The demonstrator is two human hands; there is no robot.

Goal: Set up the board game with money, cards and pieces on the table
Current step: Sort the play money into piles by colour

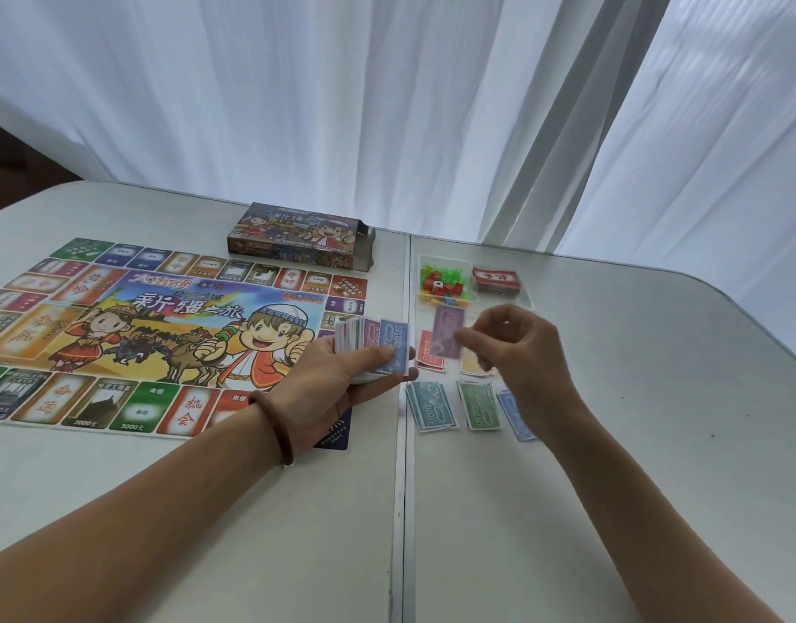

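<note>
Left hand (337,384): we grasp the fanned money stack (389,339), thumb across it, over the right edge of the board (162,335).
Stack risk: the fan looks loose; we judge a tilt could spill notes onto the board.
Purple note (447,335): pinched by our right hand (517,353), just left of its palm, above the red pile (427,353).
Pile risk: the blue pile (513,413) lies under our right wrist; a low sweep may scatter it across the desk (612,442).
</note>
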